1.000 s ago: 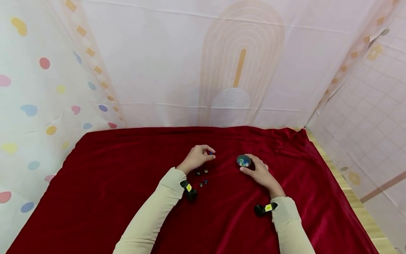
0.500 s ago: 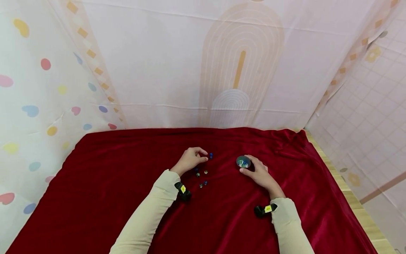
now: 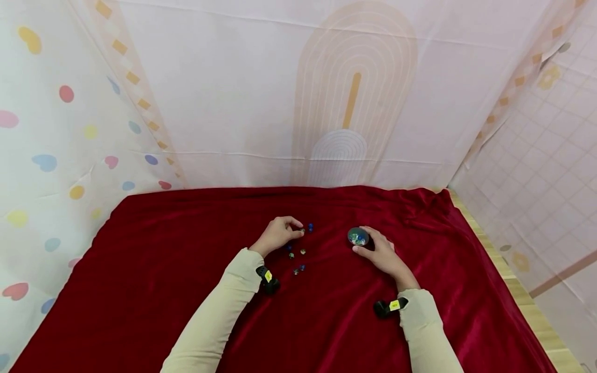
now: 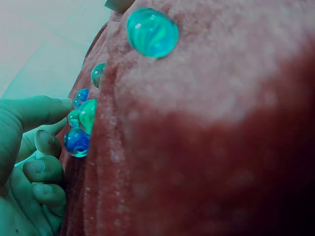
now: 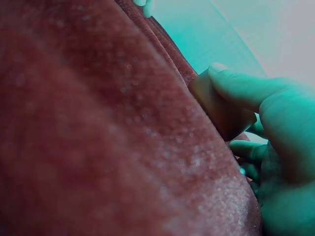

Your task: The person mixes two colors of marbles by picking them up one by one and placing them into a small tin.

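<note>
My left hand (image 3: 276,235) is low over the red cloth, its thumb and index fingertip closing on a small greenish marble (image 3: 302,230). Just beyond those fingertips lie two blue marbles (image 3: 310,227). In the left wrist view, a blue marble (image 4: 77,142) and a large green-blue marble (image 4: 152,32) rest on the cloth. My right hand (image 3: 383,254) grips the side of a small dark round bowl (image 3: 358,237) with blue and green marbles inside. The right wrist view shows the bowl's outer wall (image 5: 221,108) between thumb and fingers.
More loose marbles lie nearer me: a green one (image 3: 291,256), a yellowish one (image 3: 303,252) and a blue one (image 3: 302,267). The red velvet cloth (image 3: 186,269) covers the table, with a wooden edge (image 3: 522,298) bare at right. Printed curtains stand behind and beside it.
My left hand has drawn back leftward from the blue marbles, leaving them on the cloth, and a greenish marble now shows at its fingertips. The right hand and bowl have stayed put.
</note>
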### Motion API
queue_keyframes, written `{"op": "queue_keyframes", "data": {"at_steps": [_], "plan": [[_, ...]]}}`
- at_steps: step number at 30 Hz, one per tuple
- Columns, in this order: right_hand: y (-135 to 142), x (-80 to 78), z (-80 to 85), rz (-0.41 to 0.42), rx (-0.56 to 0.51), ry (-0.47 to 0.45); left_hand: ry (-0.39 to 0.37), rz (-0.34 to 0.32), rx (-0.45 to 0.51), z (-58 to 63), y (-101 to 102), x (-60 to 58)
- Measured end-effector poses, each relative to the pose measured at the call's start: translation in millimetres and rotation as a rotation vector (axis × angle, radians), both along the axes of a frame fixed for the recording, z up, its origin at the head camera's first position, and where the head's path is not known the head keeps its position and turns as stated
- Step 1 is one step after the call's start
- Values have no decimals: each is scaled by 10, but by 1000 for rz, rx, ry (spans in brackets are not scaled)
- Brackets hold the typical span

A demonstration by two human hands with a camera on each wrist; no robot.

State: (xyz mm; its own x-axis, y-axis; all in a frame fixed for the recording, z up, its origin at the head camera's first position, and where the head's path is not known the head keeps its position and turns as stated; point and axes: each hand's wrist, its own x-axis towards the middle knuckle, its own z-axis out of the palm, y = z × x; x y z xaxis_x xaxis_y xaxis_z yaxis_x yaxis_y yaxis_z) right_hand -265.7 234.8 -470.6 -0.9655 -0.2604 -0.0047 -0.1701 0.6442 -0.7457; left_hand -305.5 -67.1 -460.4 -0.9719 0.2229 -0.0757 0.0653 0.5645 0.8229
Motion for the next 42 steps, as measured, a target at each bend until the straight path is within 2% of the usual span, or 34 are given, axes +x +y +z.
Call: {"op": "queue_keyframes", "data": {"at_steps": [21, 34, 42], "plan": [[-15, -9, -16, 2, -7, 16, 5, 74, -153, 4, 40, 20], [-2, -6, -14, -1, -20, 5, 15, 80, -135, -28, 54, 4], [-4, -16, -27, 2, -22, 1, 26, 37, -123, -26, 56, 44]]}}
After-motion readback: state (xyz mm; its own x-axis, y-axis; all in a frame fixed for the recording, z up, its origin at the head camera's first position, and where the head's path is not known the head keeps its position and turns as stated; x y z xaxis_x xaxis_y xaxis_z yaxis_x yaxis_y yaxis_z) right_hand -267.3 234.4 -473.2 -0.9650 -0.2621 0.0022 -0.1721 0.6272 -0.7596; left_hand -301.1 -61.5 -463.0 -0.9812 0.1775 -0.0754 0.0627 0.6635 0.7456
